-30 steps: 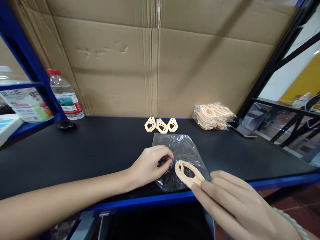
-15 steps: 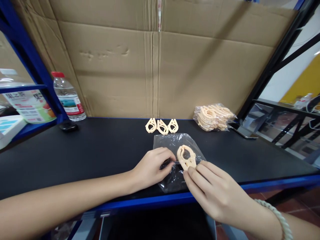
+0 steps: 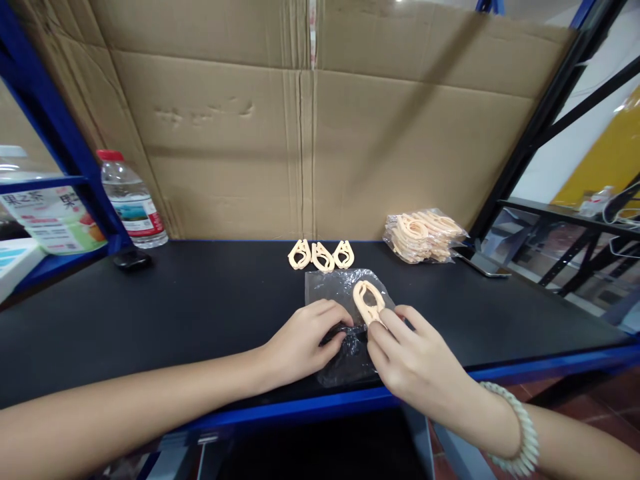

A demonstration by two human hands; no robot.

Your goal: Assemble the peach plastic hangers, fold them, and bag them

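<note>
My right hand point(image 3: 411, 357) pinches a cream plastic clip point(image 3: 367, 301) by its near end and holds it over a small clear plastic bag point(image 3: 340, 287) lying on the black shelf top point(image 3: 200, 307). My left hand point(image 3: 305, 340) grips the bag's near edge with curled fingers, right beside the right hand. Three more cream clips point(image 3: 321, 255) lie in a row just behind the bag.
A clear bag full of cream clips point(image 3: 424, 235) sits at the back right, with a dark flat object point(image 3: 483, 265) beside it. A water bottle point(image 3: 129, 200) and a small black object point(image 3: 131, 259) stand at the back left. Cardboard point(image 3: 310, 133) lines the back wall.
My right hand has carried the clip forward and left, from the bag's near right corner to over its middle. My left hand has stayed on the bag's edge.
</note>
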